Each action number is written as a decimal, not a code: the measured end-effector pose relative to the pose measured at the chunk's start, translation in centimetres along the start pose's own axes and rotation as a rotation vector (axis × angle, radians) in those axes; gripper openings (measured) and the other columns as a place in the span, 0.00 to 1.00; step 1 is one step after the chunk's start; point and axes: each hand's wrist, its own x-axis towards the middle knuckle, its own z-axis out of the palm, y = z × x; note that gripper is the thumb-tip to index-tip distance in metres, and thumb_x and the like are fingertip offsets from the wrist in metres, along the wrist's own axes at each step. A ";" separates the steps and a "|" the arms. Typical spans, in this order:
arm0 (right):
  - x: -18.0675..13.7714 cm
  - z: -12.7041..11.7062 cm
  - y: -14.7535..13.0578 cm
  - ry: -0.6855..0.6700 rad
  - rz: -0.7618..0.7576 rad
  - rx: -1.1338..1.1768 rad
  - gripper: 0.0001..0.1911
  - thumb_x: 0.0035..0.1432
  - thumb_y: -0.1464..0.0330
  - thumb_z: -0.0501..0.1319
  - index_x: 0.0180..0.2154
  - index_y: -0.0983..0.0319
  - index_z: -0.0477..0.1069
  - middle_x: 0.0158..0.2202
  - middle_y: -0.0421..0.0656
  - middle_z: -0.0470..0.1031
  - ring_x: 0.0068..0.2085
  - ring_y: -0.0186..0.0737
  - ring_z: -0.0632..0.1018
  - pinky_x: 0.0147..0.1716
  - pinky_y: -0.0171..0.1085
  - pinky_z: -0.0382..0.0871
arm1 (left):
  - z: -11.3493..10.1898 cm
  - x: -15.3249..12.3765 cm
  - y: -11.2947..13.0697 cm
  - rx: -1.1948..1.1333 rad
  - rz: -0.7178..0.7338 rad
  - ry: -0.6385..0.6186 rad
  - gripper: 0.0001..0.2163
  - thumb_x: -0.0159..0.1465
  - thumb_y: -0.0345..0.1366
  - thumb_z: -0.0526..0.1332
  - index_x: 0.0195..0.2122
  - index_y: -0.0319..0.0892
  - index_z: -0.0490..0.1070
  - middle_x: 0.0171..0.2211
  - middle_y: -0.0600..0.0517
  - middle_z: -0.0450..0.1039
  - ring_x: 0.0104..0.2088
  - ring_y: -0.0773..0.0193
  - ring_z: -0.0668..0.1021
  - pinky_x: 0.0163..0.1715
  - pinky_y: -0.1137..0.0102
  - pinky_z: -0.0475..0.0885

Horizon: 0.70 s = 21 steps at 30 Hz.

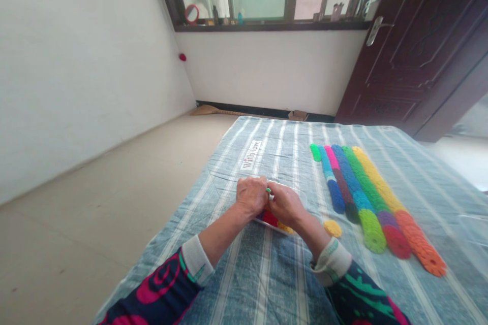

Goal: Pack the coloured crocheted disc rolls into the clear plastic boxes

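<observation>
Over a shallow clear plastic tray [303,196], my left hand [251,194] and my right hand [285,202] meet, both with fingers closed. A small bright green piece [269,191] shows where their fingertips come together; its shape is mostly covered, but both hands seem to pinch it. Below the hands, red discs [270,219] and yellow discs [284,227] lie in the tray. My hands hide much of its contents. Just right of the tray, a yellow disc [332,228] lies on the striped cloth [244,264].
To the right lie long rows of overlapping discs: yellow discs [371,175] running into orange discs [421,246], plus green, blue, pink and dark ones. A short green stack [315,152] lies at their far end. A clear container [473,226] stands at the right edge.
</observation>
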 end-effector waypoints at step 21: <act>0.0 0.1 0.2 0.013 -0.031 -0.005 0.05 0.60 0.68 0.58 0.38 0.60 0.70 0.39 0.42 0.78 0.38 0.39 0.75 0.34 0.35 0.57 | 0.7 -0.9 -1.6 0.183 0.232 0.148 0.11 0.66 0.34 0.55 0.34 0.39 0.76 0.35 0.42 0.78 0.45 0.47 0.72 0.39 0.56 0.62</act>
